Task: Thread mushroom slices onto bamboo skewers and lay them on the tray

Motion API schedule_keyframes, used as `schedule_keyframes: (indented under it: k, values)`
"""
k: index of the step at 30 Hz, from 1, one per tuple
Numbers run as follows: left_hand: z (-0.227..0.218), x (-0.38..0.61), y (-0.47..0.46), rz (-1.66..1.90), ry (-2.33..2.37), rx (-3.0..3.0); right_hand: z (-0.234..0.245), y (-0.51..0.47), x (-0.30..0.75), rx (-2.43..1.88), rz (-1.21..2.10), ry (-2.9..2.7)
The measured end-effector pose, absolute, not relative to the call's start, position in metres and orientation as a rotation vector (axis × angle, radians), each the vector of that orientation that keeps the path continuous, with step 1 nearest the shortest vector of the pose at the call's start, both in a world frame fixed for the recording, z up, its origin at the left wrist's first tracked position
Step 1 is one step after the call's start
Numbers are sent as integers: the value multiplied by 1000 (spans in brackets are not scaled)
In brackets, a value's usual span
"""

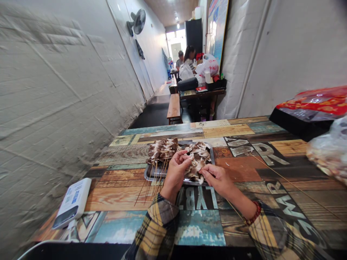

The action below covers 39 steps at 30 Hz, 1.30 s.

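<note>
A metal tray [213, 153] on the table carries torn oyster mushrooms [199, 148] on its right side. On its left lies a pile of skewered oyster mushrooms [162, 148], their thin bamboo sticks [155, 177] pointing toward me over the near rim. My left hand [176, 171] is closed above the tray's middle, thumb and fingers pinching a mushroom piece. Close by on the right, my right hand [218, 179] is closed, its fingertips at a pale mushroom piece. A bamboo skewer [235, 210] comes out beneath that hand toward me; its tip is hidden.
One loose skewer [287, 180] lies across the table's right side. Plastic bags [329, 144] and a black box [300, 124] stand at the right edge. A white power bank [72, 202] with a cable sits at left. Two people [187, 59] sit farther back, beyond a bench [174, 106].
</note>
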<state>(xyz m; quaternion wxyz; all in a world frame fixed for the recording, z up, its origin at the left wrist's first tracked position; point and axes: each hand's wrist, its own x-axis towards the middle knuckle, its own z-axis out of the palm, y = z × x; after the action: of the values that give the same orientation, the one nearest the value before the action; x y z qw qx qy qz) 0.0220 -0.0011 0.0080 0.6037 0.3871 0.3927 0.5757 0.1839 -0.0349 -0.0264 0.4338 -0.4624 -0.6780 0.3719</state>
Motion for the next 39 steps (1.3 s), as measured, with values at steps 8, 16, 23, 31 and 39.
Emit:
schedule_keyframes:
  k: [8, 16, 23, 31, 39]
  values:
    - [4, 26, -3, 1249, 859, 986, -24, -36, 185, -1157, 906, -1696]
    - [5, 24, -1, 1216, 874, 799, -27, -34, 184, -1122, 968, -1657]
    - [-3, 26, -2, 1149, 954, 939, -28, -34, 183, -1147, 942, -1662]
    - [-4, 27, -2, 1192, 1023, 1004, -22, -37, 177, -1203, 771, -1674]
    - [-5, 33, -8, 1149, 995, 1101, -23, -40, 171, -1249, 617, -1671]
